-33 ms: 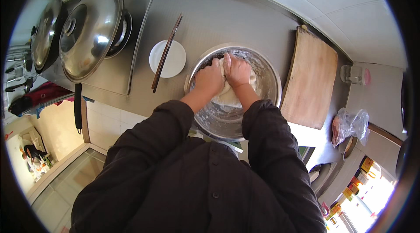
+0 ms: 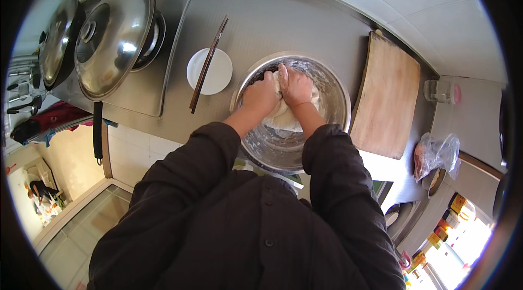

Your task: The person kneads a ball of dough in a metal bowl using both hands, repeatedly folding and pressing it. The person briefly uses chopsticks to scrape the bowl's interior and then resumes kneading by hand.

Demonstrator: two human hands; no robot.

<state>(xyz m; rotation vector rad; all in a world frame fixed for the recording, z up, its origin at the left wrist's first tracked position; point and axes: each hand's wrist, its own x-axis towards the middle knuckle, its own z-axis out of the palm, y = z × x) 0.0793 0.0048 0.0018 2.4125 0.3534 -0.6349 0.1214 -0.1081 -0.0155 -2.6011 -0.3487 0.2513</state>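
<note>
Steel counter [image 2: 283, 17], upper centre | my left hand [image 2: 260, 95], right hand [image 2: 298, 88]: fingers curled on dough [image 2: 282, 119], mid-frame | tiled wall [image 2: 449, 34], upper right

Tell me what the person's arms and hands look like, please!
The left sleeve and right sleeve are dark, almost black, with cuffs turned up in thick folds above the wrists. The left hand and right hand wear no gloves, and no watch or bracelet shows.

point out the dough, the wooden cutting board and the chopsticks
dough [image 2: 283, 120]: head view, lower part, below the hands
wooden cutting board [image 2: 387, 96]: head view, middle of its flat face
chopsticks [image 2: 207, 66]: head view, midway along their length
</note>
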